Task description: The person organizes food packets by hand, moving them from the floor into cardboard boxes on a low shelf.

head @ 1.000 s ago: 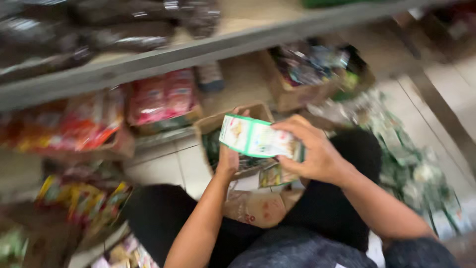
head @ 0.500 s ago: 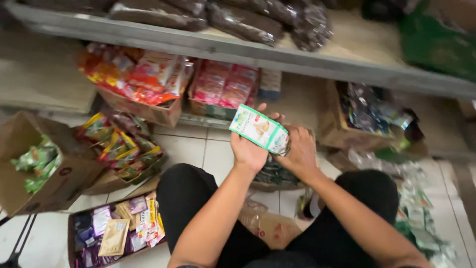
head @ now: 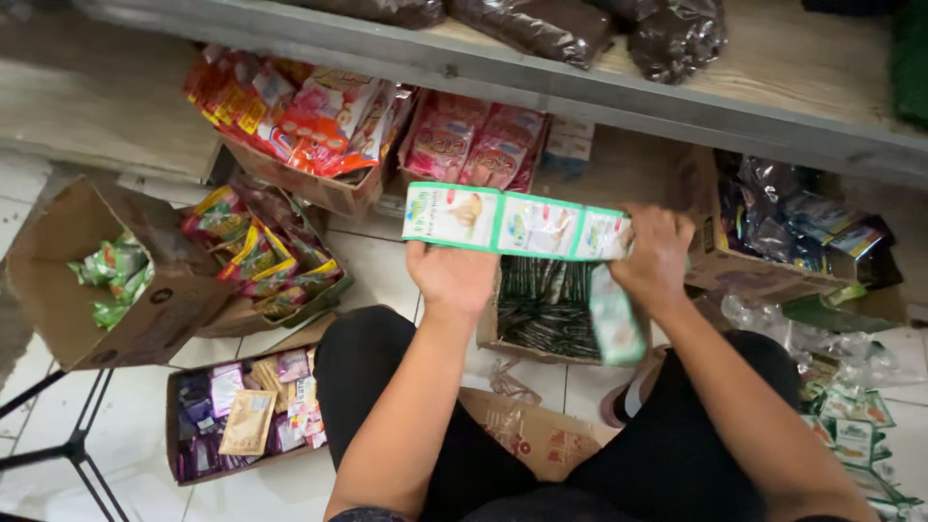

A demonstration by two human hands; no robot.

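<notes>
I have both hands, left (head: pixel 452 275) and right (head: pixel 655 259), gripping a strip of green-edged sachets (head: pixel 517 222) stretched above the carton of dark packets (head: pixel 543 307), probably mid-unfolding, needing steady tension next.

Soft, even daylight lit the scene, brightest on the white floor tiles (head: pixel 372 266), with no hard glare except faint sheen on the dark bags (head: pixel 580 24) on the shelf (head: pixel 464 63). Deep shade lay beneath the shelf and at the upper right corner. Focus was fair at centre; the hanging packet (head: pixel 617 324) was motion-blurred, and the frame edges bowed slightly.
</notes>
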